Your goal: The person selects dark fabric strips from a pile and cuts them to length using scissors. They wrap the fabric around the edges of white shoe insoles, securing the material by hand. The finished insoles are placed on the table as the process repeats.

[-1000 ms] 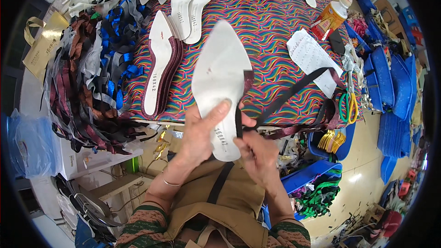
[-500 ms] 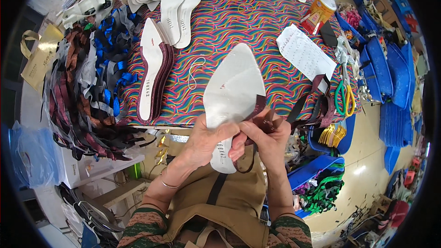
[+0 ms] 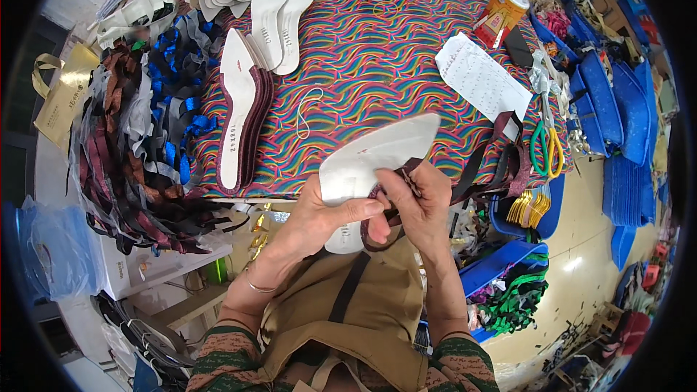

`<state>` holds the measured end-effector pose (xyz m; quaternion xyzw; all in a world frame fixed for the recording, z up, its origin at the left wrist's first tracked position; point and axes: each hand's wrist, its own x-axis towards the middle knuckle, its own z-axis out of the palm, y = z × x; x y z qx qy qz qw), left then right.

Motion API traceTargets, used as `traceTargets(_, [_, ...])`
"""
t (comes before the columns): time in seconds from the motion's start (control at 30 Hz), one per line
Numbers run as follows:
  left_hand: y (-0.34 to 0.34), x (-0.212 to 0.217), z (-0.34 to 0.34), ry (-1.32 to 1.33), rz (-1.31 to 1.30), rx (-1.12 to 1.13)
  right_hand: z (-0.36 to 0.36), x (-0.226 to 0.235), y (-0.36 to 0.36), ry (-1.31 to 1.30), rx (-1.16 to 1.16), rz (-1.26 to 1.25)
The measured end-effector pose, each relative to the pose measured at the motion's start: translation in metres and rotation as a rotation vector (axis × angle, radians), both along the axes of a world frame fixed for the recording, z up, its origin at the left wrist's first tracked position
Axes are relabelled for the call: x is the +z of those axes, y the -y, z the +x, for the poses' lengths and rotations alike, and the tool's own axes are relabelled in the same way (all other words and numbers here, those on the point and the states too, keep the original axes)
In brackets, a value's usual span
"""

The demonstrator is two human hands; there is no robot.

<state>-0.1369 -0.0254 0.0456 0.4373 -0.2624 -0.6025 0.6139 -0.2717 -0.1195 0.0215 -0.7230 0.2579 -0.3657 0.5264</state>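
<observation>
A white pointed shoe insole (image 3: 377,151) is held up in front of my apron, its toe tilted to the far right. My left hand (image 3: 317,219) grips its narrow waist, thumb laid across the top. My right hand (image 3: 415,202) is closed at the insole's right edge, pinching a dark maroon strip (image 3: 410,168) against it. The strip's tail (image 3: 485,174) trails right onto the table edge. On the table to the left stands a stack of insoles (image 3: 243,112) with maroon edges. Behind it lie loose white insoles (image 3: 284,18).
Bundles of coloured strips (image 3: 145,138) hang at the table's left. On the right of the patterned tablecloth (image 3: 370,43) are a paper sheet (image 3: 483,76), a bottle (image 3: 502,7), a dark phone-like object (image 3: 518,49) and scissors (image 3: 546,141). Blue bins (image 3: 501,265) stand beyond the right edge.
The insole has turned clockwise, its toe swinging right and lower. My right hand has shifted slightly along its edge with the strip. My left hand keeps its hold.
</observation>
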Motion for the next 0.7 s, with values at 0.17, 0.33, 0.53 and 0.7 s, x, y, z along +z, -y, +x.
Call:
traceTargets(0.17, [0.003, 0.013, 0.023, -0.072, -0.008, 0.265, -0.012, 0.019, -0.014, -0.106, 0.223, 0.03])
traceTargets(0.33, [0.004, 0.008, 0.035, -0.336, -0.069, 0.357, -0.033, -0.001, -0.04, -0.258, 0.19, -0.378])
traceTargets(0.53, [0.002, 0.011, 0.032, -0.543, -0.223, 0.426, -0.035, -0.004, -0.054, -0.198, 0.108, -0.479])
traceTargets(0.7, [0.007, 0.009, 0.02, -0.631, -0.493, 0.486, -0.022, -0.006, -0.05, -0.016, 0.062, -0.188])
